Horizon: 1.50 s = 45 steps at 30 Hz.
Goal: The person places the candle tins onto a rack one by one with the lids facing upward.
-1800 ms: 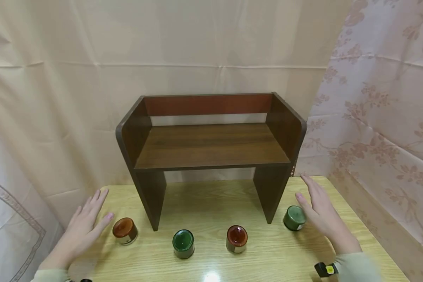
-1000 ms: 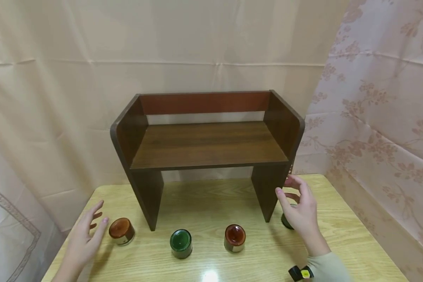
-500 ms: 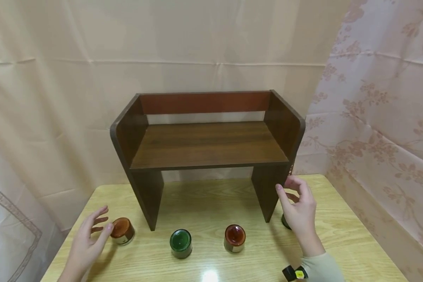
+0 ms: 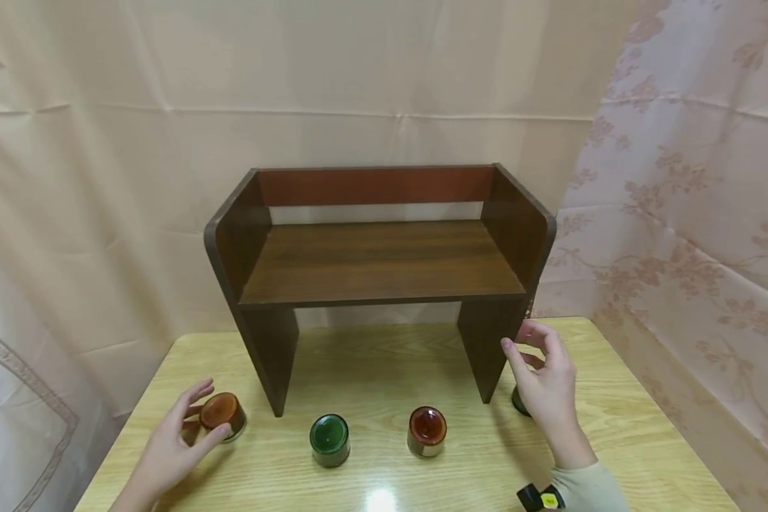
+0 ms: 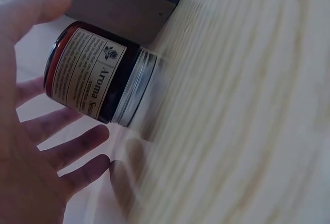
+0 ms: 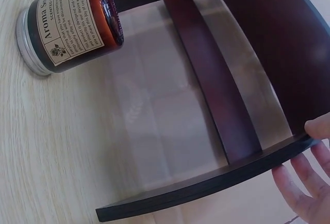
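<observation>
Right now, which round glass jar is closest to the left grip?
The orange-brown glass jar farthest left; it alone sits by the left grip, between thumb and fingers.

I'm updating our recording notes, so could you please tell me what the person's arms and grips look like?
The left grip and right grip are ungloved. A pale grey-green sleeve shows on the right, with a small black device bearing a yellow patch beside its cuff.
</observation>
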Each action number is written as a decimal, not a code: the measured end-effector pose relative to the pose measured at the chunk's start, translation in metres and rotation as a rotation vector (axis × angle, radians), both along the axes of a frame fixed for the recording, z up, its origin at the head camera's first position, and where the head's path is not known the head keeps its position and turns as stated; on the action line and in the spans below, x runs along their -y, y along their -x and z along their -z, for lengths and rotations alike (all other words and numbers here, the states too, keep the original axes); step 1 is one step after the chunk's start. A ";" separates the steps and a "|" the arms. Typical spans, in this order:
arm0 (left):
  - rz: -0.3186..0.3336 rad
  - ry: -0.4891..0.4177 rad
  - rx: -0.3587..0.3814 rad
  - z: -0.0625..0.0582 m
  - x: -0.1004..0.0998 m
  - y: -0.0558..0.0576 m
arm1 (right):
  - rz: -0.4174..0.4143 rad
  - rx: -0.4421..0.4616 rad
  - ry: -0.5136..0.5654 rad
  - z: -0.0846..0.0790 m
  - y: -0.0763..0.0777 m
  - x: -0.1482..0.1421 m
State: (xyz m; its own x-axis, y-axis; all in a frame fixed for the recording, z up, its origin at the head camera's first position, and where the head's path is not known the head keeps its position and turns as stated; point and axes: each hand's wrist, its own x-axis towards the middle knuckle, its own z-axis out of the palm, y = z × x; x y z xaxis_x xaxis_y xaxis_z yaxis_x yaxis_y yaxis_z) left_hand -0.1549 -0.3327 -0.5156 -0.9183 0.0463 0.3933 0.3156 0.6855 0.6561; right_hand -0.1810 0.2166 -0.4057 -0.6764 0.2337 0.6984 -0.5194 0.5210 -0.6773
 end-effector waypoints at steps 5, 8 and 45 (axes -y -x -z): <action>0.022 -0.006 0.003 0.005 -0.004 0.004 | 0.005 0.014 -0.007 -0.001 -0.001 -0.001; 0.017 -0.008 0.015 0.006 -0.005 0.006 | 0.010 0.018 -0.010 -0.001 -0.001 -0.002; 0.046 -0.146 0.130 0.016 0.004 0.007 | -0.004 -0.006 -0.012 0.003 0.005 0.005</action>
